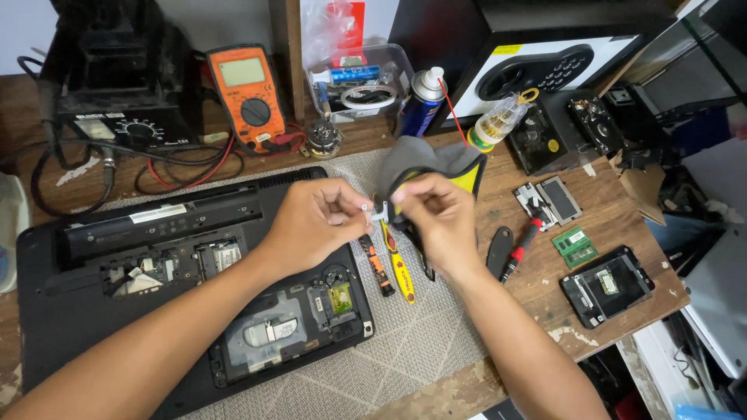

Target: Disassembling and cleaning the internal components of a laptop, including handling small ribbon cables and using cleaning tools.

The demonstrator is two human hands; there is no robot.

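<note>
Here, tiny white part [366, 208] between fingers [348, 211].

Opened laptop [194, 272] lies left on the mat [420, 342]; screwdrivers [393, 268] lie right of it.

A worn wooden workbench [498, 327] carries a grey mat [412, 342]; right of it lie memory modules [576, 246].

An electronics repair workshop: an opened laptop [194, 288] is lying on a worn wooden bench [615, 257] (multimeter [247, 97], screwdrivers [520, 250], memory modules [575, 246] crowding around it).
</note>
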